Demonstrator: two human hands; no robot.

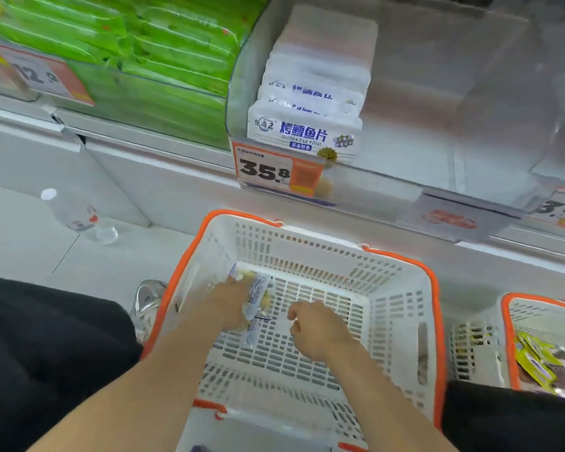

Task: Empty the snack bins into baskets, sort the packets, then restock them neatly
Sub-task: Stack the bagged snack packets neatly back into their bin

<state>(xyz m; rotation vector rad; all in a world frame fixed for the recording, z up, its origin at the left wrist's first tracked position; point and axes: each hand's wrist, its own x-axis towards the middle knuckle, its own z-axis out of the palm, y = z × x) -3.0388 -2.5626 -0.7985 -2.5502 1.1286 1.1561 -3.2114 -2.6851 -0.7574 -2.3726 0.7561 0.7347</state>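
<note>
We are counting two white baskets with orange rims: the near basket (307, 247) and the right basket (472, 345). We are seeing two hands, the left hand (232, 301) and the right hand (313, 331); three price tags, namely a left tag (43, 76), a middle tag (274, 171) and a right tag (558, 210); one water bottle (72, 213); and one shoe (147, 301). The small packets (256, 296) bunched in the left hand are proving too blurred for us to count.

Shop aisle, clear shelf bins (405, 93) of stacked snack packets (307, 132), price tags (274, 172) on shelf edge, orange-rimmed shopping baskets (402, 308) on floor
</note>
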